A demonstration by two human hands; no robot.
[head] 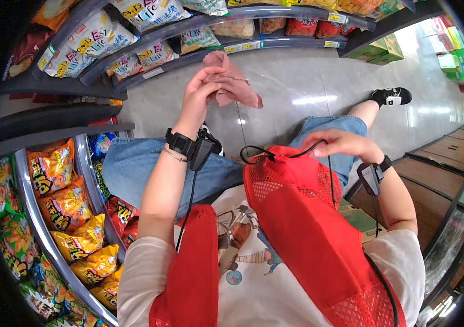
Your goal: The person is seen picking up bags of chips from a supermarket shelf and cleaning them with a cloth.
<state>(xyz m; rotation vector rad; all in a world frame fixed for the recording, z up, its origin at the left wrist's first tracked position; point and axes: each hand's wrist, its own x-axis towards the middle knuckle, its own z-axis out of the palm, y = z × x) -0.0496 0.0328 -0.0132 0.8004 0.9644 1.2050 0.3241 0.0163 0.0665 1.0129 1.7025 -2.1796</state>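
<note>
My left hand [203,88] pinches a crumpled dusty-pink cloth [238,88] between thumb and fingers, held out above the grey floor. Lower down on the right, my right hand [340,143] rests by the front end of a red vest panel [297,216] with mesh parts. A thin black cord [254,153] loops over that end and crosses at my right fingertips. Whether those fingers grip the cord or the fabric cannot be told. Both wrists carry strapped black devices, the left one [201,151] with a cable running down the forearm.
Snack bags [64,204] fill the shelf close on my left. Ahead, curved shelves [248,45] hold more bags behind price tags. Brown cartons [432,184] line the right side. Green boxes [379,51] sit at the far shelf's end. My knees are bent, one black shoe [393,97] stretched out right.
</note>
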